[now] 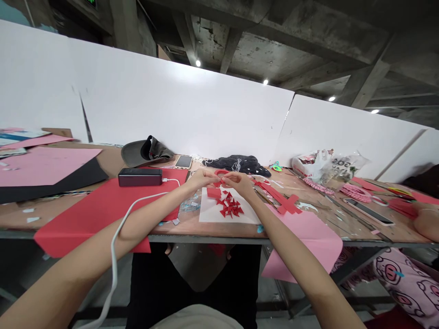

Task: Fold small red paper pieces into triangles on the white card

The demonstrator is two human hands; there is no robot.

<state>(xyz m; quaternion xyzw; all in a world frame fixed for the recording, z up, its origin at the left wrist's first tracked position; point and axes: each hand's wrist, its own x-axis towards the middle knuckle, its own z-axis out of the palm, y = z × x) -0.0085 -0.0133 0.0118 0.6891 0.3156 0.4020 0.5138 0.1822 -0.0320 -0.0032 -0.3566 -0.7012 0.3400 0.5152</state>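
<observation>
Red ring (221,172) sits at 12 o'clock of the red triangles (232,209). I have the left hand (205,176) and right hand (239,183) pinching it from 9 and 3, likely for fine two-sided control; exact finger contact too small to tell. Triangles lie on a white sheet (208,214), probably for contrast; red square (214,193) at their 11, close to hand.

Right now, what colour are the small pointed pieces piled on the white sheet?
The pointed pieces are red, seen best in the head view.
</observation>
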